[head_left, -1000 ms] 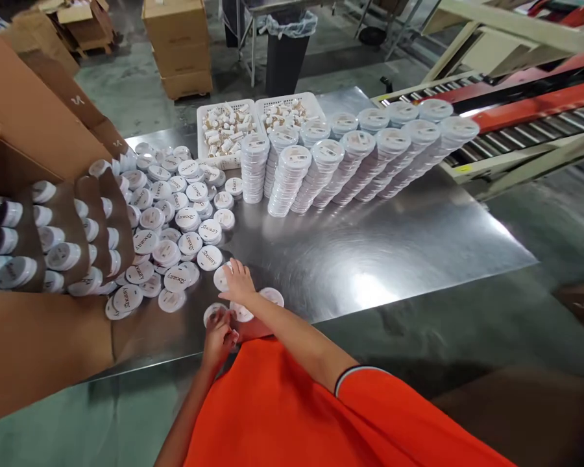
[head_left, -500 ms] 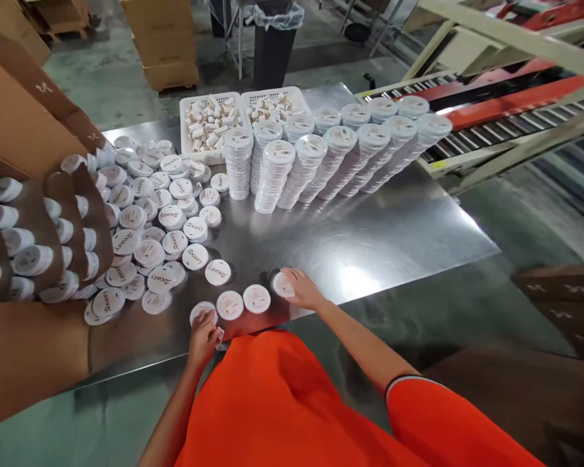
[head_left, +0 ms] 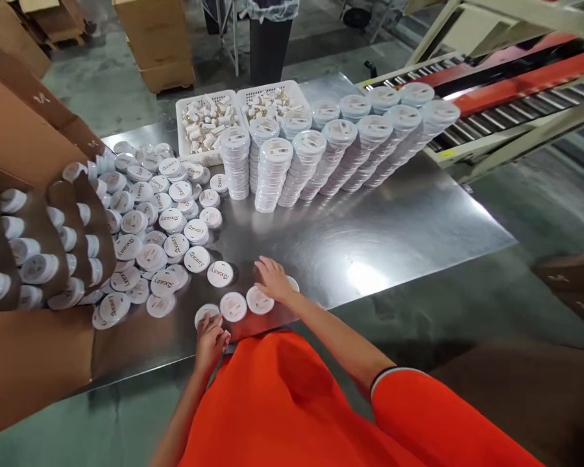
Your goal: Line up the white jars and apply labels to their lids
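- Left hand (head_left: 209,337), near edge of the surface (head_left: 394,227): its grip is closed on a small white tin (head_left: 205,314).
- Right hand (head_left: 272,280) rests flat, open-palmed, on another tin (head_left: 290,284).
- The tins look light, rigid and smooth; pinch them by the rim.
- Far: stacks (head_left: 272,175) that could topple.

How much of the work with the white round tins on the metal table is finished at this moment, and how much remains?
Done: many tall stacks of tins stand at the far side of the metal table. In hand: the right hand and left hand rest on tins in a short row at the near edge. Left: a big loose pile, plus more tins in the cardboard box.
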The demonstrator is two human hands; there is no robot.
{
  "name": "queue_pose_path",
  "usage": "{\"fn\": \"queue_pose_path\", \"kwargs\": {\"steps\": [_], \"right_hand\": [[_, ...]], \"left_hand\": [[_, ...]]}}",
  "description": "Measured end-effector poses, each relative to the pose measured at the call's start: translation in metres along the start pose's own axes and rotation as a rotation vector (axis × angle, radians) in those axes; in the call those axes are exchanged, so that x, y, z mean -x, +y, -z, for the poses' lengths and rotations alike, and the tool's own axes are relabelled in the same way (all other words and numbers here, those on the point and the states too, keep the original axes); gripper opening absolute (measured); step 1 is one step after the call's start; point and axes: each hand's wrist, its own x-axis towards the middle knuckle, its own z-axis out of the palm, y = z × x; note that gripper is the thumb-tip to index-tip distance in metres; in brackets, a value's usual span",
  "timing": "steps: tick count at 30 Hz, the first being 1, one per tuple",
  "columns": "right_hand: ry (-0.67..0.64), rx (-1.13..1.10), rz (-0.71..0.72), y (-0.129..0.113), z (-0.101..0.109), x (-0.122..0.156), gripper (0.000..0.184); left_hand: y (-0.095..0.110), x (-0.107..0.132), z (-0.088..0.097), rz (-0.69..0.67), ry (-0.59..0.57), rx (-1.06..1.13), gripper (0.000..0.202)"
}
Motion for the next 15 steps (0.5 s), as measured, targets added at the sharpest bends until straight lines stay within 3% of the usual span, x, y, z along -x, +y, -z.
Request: {"fn": "queue_pose_path", "kwargs": {"steps": [5, 8, 10, 12, 14, 15], "right_hand": [[-0.085, 0.005, 0.078, -0.089, -0.026, -0.066, 0.08], [-0.131, -0.111, 0.067, -0.11, -0.033, -0.084, 0.081], [-0.143, -0.189, 0.065, -0.103, -0.027, -0.089, 0.078], [-0.13, -0.241, 0.027, -0.077, -0.012, -0.09, 0.07], [-0.142, -0.381, -0.132, -0.037, 0.008, -0.085, 0.051], [-0.178, -0.523, -0.291, -0.013, 0.019, -0.081, 0.042]], "left_hand": [[0.007, 0.005, 0.006, 0.035, 0.049, 0.067, 0.032], [0.009, 0.011, 0.01, 0.097, 0.103, 0.098, 0.029], [0.008, 0.013, 0.012, 0.169, 0.134, 0.122, 0.031], [0.003, 0.013, 0.013, 0.205, 0.12, 0.153, 0.033], [-0.003, 0.011, 0.013, 0.202, 0.087, 0.182, 0.032], [-0.005, 0.01, 0.013, 0.199, 0.083, 0.193, 0.032]]}}
